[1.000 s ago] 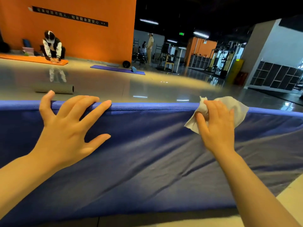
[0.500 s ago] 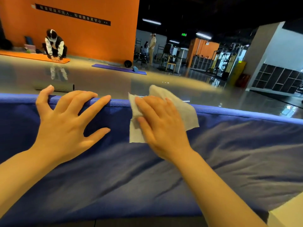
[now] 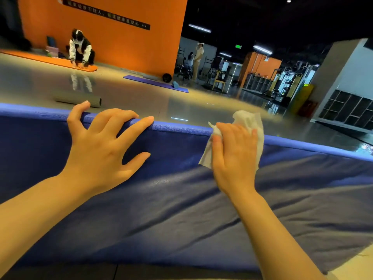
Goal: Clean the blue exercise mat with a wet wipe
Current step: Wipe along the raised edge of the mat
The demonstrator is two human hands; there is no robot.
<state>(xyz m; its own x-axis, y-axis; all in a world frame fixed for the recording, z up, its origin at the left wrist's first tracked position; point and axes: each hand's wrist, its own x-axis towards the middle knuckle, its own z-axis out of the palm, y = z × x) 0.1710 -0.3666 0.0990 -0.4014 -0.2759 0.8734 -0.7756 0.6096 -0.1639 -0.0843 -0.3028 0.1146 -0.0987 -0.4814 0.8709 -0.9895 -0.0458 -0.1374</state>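
The blue exercise mat (image 3: 181, 209) fills the lower part of the view, its far edge running across the middle. My left hand (image 3: 101, 150) rests on the mat with fingers spread, the fingertips lying on the far edge. To its right, my right hand (image 3: 234, 154) lies flat on a white wet wipe (image 3: 250, 122) and presses it onto the mat at the far edge. The wipe bunches up past my fingertips and sticks out to the left of my thumb.
A grey rolled mat (image 3: 80, 101) lies on the glossy floor just beyond the mat's edge. Farther off, a person kneels on an orange mat (image 3: 54, 60) by the orange wall, and a purple mat (image 3: 153, 82) lies flat. Gym machines and shelves stand at the right.
My right hand swept the wipe left along the far edge toward my left hand, then back to the right. My left hand stayed in place.
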